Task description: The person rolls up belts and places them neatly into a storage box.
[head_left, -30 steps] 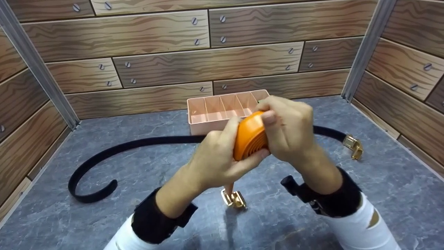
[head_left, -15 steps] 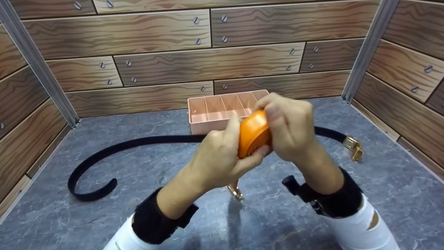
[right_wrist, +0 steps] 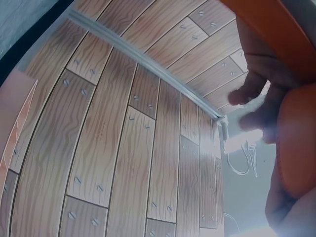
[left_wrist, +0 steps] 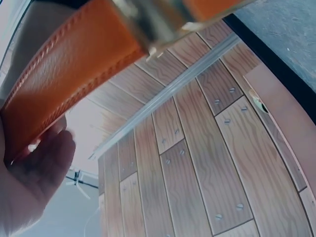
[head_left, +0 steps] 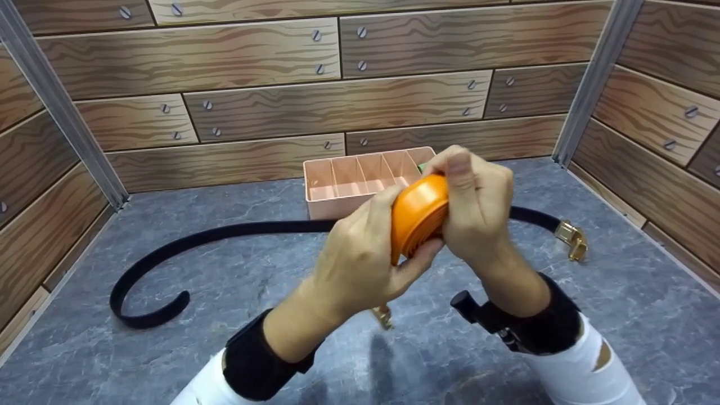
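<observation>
An orange leather belt (head_left: 419, 216), wound into a roll, is held above the table in both hands. My left hand (head_left: 357, 256) grips the roll's left side, thumb along its lower edge. From the right, my right hand (head_left: 475, 211) grips the coil with curled fingers and thumb. A gold buckle (head_left: 383, 316) hangs from the belt's end below the left hand. Stitched edges show on the strap (left_wrist: 74, 69) in the left wrist view, and the right wrist view has part of the coil (right_wrist: 298, 143) by the right fingers. Most of the fingertips behind the roll are hidden.
Behind the hands stands a pink divided box (head_left: 332, 208), with something green (head_left: 421, 167) at its right end. A black belt (head_left: 247, 228) curves across the grey table, its gold buckle (head_left: 571, 239) at the right. Wood-patterned walls (head_left: 253, 56) enclose the table.
The orange roll and both hands have shifted slightly right. The right thumb has moved up over the roll's edge. The hanging buckle has swung and is now mostly behind the left hand.
</observation>
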The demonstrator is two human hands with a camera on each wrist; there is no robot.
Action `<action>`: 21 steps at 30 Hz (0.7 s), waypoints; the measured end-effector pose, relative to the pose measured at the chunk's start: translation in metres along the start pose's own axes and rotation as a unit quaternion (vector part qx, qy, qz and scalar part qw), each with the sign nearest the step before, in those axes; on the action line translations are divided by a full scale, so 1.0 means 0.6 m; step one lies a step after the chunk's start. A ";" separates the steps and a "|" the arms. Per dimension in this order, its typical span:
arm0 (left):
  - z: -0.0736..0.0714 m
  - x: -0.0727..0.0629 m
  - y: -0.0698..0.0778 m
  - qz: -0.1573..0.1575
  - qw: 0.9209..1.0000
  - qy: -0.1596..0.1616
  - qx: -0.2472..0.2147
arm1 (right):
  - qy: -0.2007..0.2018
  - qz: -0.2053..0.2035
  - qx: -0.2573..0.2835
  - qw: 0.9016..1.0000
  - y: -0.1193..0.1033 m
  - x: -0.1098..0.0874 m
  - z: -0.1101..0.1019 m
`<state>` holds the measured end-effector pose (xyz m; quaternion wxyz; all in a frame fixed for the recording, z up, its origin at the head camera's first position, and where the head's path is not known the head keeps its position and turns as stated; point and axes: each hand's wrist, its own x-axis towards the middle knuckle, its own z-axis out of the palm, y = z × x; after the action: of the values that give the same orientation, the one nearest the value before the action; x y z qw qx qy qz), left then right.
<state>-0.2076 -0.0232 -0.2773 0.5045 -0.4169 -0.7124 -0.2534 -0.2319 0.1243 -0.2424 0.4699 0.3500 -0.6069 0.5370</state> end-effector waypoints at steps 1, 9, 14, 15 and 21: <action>0.004 -0.001 0.002 0.001 1.000 0.012 0.001 | 0.006 0.013 0.020 1.000 0.000 0.000 0.000; 0.014 -0.008 0.012 0.006 0.998 0.055 0.012 | 0.010 0.089 0.115 0.989 -0.003 -0.002 0.004; 0.005 -0.004 0.006 0.028 0.998 0.053 0.011 | -0.027 0.089 0.137 0.986 -0.002 -0.004 0.005; 0.002 -0.003 0.003 0.030 0.999 0.045 0.007 | -0.037 0.073 0.119 0.990 -0.002 -0.004 0.003; -0.022 0.004 -0.010 0.021 0.999 -0.036 -0.022 | -0.088 -0.084 -0.085 0.989 -0.001 0.002 -0.006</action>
<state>-0.2064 -0.0356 -0.2700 0.4739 -0.4518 -0.7156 -0.2433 -0.2312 0.1279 -0.2412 0.4865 0.4045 -0.6576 0.4090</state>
